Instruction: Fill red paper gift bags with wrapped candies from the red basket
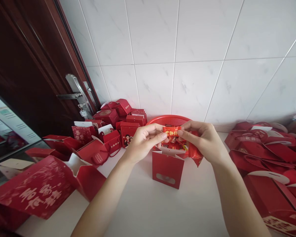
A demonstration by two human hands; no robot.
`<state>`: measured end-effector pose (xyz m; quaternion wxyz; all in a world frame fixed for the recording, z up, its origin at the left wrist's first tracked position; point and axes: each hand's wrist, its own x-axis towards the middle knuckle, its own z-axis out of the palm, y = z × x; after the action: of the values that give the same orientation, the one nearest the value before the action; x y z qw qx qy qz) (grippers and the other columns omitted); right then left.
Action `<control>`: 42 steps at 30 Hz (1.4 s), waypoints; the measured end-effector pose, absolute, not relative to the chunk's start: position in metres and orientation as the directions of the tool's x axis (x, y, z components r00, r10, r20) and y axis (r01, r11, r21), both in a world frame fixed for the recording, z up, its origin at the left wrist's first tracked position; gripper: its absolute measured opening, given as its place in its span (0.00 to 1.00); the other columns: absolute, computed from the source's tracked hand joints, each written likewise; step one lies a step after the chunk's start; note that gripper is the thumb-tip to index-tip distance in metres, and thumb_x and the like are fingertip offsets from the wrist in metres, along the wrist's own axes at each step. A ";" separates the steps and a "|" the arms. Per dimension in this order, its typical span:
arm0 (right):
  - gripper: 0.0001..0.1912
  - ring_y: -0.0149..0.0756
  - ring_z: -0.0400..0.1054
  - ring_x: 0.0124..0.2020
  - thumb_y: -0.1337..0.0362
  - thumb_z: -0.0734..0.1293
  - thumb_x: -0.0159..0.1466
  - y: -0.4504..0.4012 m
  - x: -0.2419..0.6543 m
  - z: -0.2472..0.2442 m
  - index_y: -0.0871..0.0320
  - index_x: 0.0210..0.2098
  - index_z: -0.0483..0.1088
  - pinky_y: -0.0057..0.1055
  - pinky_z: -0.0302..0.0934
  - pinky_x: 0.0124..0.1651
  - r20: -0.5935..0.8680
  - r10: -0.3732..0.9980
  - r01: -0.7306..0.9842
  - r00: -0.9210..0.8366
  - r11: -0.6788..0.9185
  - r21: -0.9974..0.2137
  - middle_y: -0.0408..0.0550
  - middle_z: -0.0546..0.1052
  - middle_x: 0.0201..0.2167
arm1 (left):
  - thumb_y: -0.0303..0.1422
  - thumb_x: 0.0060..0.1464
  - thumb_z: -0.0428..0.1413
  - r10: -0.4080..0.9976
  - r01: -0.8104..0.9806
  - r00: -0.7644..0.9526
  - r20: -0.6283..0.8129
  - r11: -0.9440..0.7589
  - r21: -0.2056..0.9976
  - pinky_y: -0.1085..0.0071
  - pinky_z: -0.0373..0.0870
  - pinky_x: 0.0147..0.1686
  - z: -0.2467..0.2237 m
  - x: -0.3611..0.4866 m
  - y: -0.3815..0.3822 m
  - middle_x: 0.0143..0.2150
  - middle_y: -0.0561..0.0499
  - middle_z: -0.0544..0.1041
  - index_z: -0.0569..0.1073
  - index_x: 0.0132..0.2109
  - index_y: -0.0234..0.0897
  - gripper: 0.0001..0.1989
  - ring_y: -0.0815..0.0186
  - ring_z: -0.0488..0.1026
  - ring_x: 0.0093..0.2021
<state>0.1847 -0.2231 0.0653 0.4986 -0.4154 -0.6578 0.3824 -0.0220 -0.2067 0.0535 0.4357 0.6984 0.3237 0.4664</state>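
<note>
Thumb and fingers of my left hand (145,139) pinch the left end of a small red candy packet (172,132) with yellow lettering. At its other end, my right hand (204,140) grips the same packet between thumb and finger. A second red packet (194,154) hangs below the right fingers, seemingly held in that palm. Just under the hands stands an upright red paper gift box (167,168) with its top open and a pale oval window low on its front. Behind is a red plastic basket (169,118), its contents partly hidden by my hands.
Many red gift boxes (95,152) crowd the left of the white table (148,210). A large printed box (37,187) lies nearest on that side. More red boxes (268,191) are piled on the right. A tiled wall rises behind, with a dark door (39,56) at left.
</note>
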 end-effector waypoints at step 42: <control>0.17 0.21 0.59 0.13 0.52 0.73 0.61 -0.222 0.191 0.065 0.59 0.28 0.72 0.24 0.48 0.15 0.279 0.925 -0.049 -0.257 0.276 -0.960 0.44 0.77 0.25 | 0.35 0.53 0.67 0.790 0.030 0.174 0.588 -0.601 0.799 0.72 0.78 0.37 0.044 -0.014 -0.209 0.41 0.48 0.83 0.81 0.43 0.36 0.11 0.65 0.80 0.36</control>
<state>0.1909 -0.2221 0.0646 0.4983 -0.3506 -0.6243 0.4889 -0.0141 -0.2093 0.0444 0.3335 0.6896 0.2972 0.5700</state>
